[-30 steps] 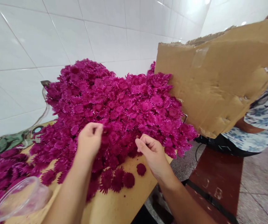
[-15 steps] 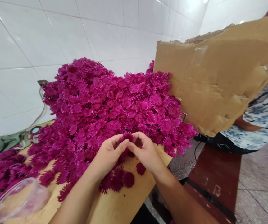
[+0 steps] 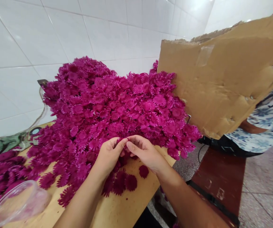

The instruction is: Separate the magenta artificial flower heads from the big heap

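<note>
Over the front of a big heap of magenta flower heads (image 3: 117, 101), my left hand (image 3: 110, 155) and my right hand (image 3: 144, 153) meet with thumbs and fingertips pinched together. Between them is a magenta flower (image 3: 119, 139), of which only a sliver of petals shows; the fingers hide the rest. Just below my hands, several flower heads (image 3: 119, 183) lie on the yellowish tabletop (image 3: 114, 210). One small flower head (image 3: 143, 171) sits apart, close to my right wrist.
A clear plastic tub (image 3: 20, 202) stands at the lower left beside more flowers (image 3: 1, 172). At right, a large cardboard sheet (image 3: 217, 76) borders the heap, with a person in a patterned shirt (image 3: 266, 123) behind it. A dark red bench (image 3: 221, 180) is below. White tiles (image 3: 55, 31) line the back.
The flower between my hands was visible from above and is now almost covered by my fingers. My right fingers have curled further over and shifted slightly left.
</note>
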